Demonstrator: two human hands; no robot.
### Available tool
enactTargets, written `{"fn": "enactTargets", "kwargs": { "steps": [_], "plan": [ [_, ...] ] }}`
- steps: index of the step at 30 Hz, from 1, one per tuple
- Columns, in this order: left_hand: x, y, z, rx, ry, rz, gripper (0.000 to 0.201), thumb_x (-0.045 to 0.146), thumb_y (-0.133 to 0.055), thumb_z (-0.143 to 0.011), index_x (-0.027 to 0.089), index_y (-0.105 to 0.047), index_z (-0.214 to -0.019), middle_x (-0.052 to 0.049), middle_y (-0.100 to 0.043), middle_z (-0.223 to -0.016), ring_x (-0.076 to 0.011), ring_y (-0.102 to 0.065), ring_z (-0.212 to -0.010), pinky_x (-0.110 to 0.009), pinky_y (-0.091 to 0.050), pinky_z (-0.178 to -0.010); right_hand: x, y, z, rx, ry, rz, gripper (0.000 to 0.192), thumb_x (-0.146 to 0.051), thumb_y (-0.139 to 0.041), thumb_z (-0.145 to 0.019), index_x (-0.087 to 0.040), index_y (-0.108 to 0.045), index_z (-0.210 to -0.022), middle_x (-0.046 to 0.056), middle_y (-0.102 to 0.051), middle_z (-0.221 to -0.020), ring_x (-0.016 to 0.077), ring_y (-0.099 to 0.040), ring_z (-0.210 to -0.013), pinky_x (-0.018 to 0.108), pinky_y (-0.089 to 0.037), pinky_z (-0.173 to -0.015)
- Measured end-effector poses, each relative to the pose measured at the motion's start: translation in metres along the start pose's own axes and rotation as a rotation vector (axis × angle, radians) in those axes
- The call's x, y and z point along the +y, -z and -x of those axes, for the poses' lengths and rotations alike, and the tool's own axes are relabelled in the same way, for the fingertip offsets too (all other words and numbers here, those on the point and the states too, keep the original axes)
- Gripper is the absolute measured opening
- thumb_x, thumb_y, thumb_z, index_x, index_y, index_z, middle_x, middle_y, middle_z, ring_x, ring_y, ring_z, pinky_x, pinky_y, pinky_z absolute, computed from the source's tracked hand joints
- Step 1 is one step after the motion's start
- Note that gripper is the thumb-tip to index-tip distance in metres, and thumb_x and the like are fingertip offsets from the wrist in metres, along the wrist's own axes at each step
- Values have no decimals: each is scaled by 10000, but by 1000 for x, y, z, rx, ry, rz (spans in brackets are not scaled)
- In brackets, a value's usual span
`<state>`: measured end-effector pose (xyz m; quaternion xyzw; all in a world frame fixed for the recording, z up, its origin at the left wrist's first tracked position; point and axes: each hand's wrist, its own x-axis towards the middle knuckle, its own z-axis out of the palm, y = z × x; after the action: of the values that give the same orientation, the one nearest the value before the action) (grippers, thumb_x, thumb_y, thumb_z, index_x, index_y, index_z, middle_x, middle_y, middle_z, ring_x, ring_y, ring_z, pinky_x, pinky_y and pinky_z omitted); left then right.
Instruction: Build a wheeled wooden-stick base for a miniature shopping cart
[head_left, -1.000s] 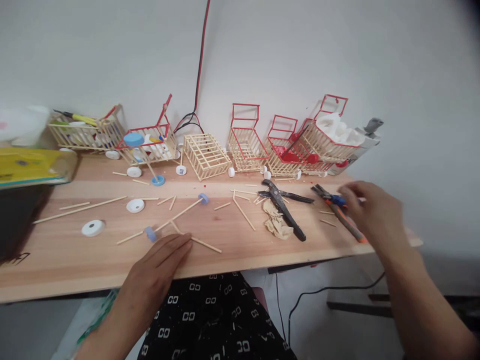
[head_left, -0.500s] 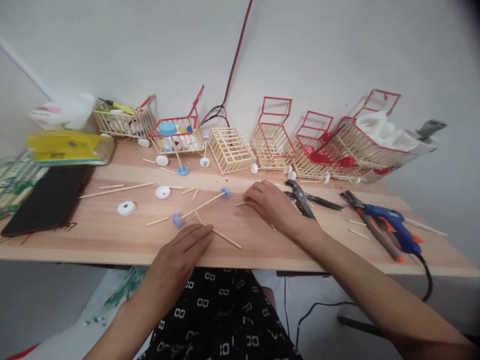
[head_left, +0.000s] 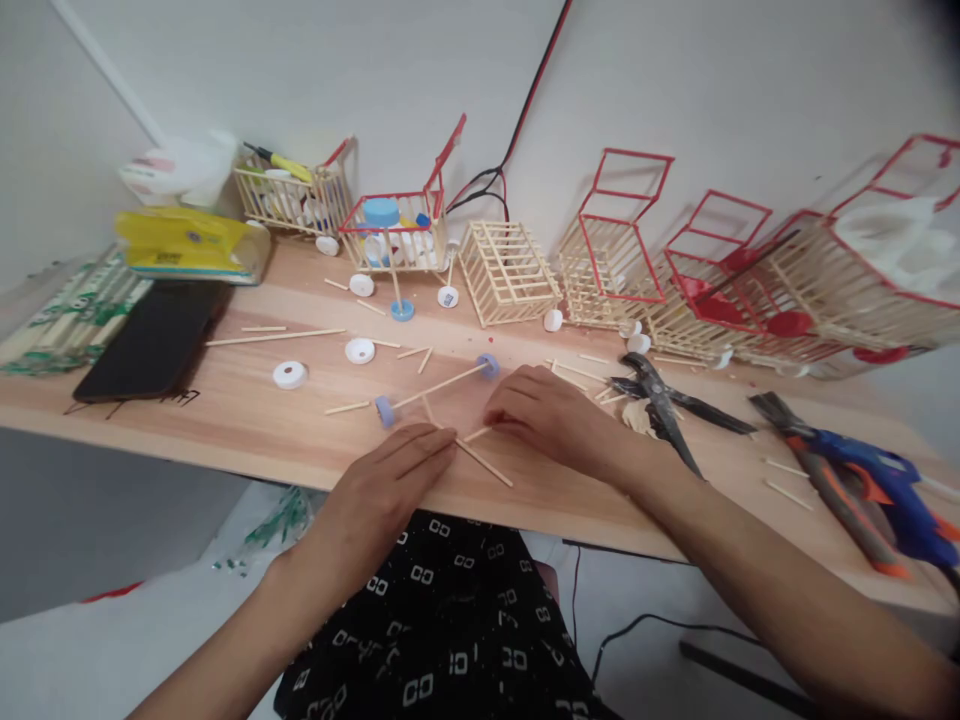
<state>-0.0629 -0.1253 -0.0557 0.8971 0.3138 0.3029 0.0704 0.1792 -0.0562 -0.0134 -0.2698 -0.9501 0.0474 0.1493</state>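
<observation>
**Two hands close in over thin wooden sticks**

The left hand (head_left: 397, 470) hides the middle of the work: its fingers lie together, and their tips cover one end of a long stick (head_left: 487, 468). Another stick (head_left: 427, 408) pokes out beyond those fingertips at a steeper angle; whether the two are joined cannot be seen, nor can the left thumb's grip. The right hand (head_left: 551, 420) pinches a short stick (head_left: 477, 434), most of it hidden under the curled fingers. The glue gun (head_left: 885, 480) is cut off by the right edge, and crumpled paper (head_left: 639, 417) sits partly behind the pliers (head_left: 664, 410).

The long stick's axis runs slantwise, its bare end pointing right and toward the table's (head_left: 360, 450) front edge. The short stick points left, toward the left fingertips; whether it touches the long stick is hard to tell.

The long stick lies on the table, reaching out from the left fingertips and passing just in front of the right hand. Beyond the left hand, two blue wheels (head_left: 384, 411) share a rod (head_left: 441, 384).
</observation>
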Motion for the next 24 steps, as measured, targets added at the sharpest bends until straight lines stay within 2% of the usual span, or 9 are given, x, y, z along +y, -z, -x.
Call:
{"fn": "enactTargets", "kwargs": {
  "steps": [4,10,18,24],
  "plan": [
    [2,2,-2,11,7,21,400,35,-426,-892,145,-522,-1264,-121,-584,-1287,-213,-531,-1211,-455,-484,-1024,3,-5,1,25,52,-15,137,-163,-494,-933,-182,-630,-934,39,-661,-930,170,-541,-923,314,-411,-855],
    [2,1,-1,23,8,37,405,41,-426,-898,157,-512,-1277,-120,-579,-1294,-216,-525,-1219,-464,-477,-1029,6,-9,3,47,40,-11,142,-165,-499,-927,-186,-638,-908,49,-657,-931,179,-540,-915,324,-410,-835],
    [3,2,-3,36,-14,10,356,20,-441,-891,101,-544,-1222,-142,-596,-1258,-209,-535,-1199,-442,-476,-1036,4,-13,4,7,32,23,160,-163,-482,-929,-197,-638,-928,56,-642,-957,186,-521,-933,329,-403,-830],
    [2,1,-3,35,-7,19,378,11,-433,-887,115,-535,-1236,-130,-589,-1267,-203,-525,-1206,-436,-475,-1037,2,-13,4,-7,33,33,159,-161,-479,-931,-199,-633,-923,48,-627,-957,179,-509,-930,313,-393,-827]
  ]
}}
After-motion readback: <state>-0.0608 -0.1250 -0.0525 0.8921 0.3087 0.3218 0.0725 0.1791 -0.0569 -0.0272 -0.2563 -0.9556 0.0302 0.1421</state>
